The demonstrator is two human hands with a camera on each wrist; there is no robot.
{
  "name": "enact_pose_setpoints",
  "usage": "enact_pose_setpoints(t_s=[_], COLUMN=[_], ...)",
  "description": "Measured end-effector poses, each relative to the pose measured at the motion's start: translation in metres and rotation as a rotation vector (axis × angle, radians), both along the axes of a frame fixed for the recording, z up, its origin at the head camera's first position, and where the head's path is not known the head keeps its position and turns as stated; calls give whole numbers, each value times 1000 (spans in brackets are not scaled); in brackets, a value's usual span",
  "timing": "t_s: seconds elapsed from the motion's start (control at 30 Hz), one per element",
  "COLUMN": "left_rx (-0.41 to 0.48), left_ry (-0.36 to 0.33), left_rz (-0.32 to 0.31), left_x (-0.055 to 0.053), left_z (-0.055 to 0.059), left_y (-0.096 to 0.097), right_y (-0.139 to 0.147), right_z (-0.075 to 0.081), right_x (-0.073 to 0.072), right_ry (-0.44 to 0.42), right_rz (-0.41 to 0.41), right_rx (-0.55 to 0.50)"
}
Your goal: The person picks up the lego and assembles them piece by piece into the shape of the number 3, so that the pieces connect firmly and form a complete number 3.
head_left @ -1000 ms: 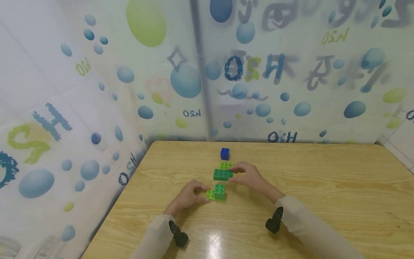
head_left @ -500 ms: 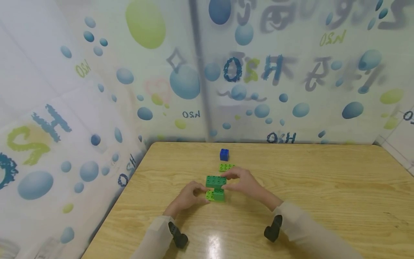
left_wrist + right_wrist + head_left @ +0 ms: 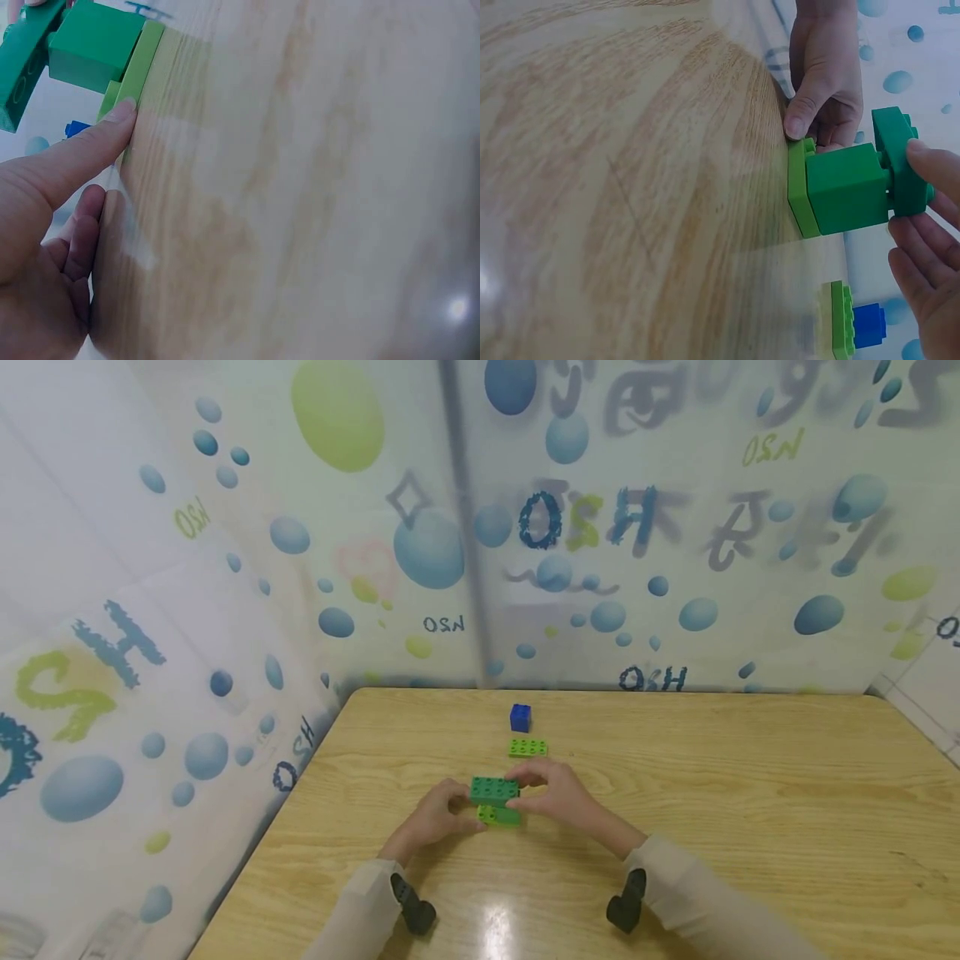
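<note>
My right hand (image 3: 558,797) pinches a long dark green toy building brick (image 3: 493,787) by its right end, thumb and fingers on opposite sides. In the right wrist view the brick sits right at the studs of a taller green block (image 3: 847,187), slightly tilted and reaching out past it to the left. That block stands on the right part of a thin lime green plate (image 3: 799,196) on the table. My left hand (image 3: 433,814) holds the plate's left end. The left wrist view shows its thumb (image 3: 105,135) against the plate's edge.
Farther back on the wooden table (image 3: 712,777) lies another lime studded plate (image 3: 528,748), with a small blue brick (image 3: 521,717) behind it. A wall covering printed with bubbles (image 3: 427,552) rises behind the table's back edge and along the left side.
My right hand has brought the dark green brick toward me and left, then down onto the green block. The rear lime plate has come into full view. My left hand has stayed put.
</note>
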State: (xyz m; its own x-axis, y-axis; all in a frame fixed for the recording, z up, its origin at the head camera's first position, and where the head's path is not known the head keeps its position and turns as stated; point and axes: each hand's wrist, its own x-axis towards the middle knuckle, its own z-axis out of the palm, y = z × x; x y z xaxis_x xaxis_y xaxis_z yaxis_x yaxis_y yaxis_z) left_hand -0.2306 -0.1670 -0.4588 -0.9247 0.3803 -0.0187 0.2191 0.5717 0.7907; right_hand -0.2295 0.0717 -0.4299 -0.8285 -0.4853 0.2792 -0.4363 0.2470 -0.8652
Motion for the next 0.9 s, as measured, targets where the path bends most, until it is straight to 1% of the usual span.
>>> enact_pose_setpoints(t_s=[0.23, 0.4, 0.6, 0.67, 0.77, 0.9], left_rx=[9, 26, 25, 18, 15, 21], left_ry=[1, 3, 17, 24, 27, 36], left_rz=[16, 15, 11, 9, 8, 4], left_x=[1, 2, 1, 1, 0, 1], left_z=[1, 3, 3, 2, 1, 2], left_y=[1, 1, 2, 2, 2, 2], right_y=[0, 0, 2, 2, 3, 2], right_z=[-2, -2, -5, -5, -4, -2], right_x=[1, 3, 2, 2, 2, 0], right_ry=[0, 4, 42, 43, 35, 60], right_rz=[-6, -9, -26, -29, -21, 17], right_rx=[33, 37, 67, 75, 74, 84])
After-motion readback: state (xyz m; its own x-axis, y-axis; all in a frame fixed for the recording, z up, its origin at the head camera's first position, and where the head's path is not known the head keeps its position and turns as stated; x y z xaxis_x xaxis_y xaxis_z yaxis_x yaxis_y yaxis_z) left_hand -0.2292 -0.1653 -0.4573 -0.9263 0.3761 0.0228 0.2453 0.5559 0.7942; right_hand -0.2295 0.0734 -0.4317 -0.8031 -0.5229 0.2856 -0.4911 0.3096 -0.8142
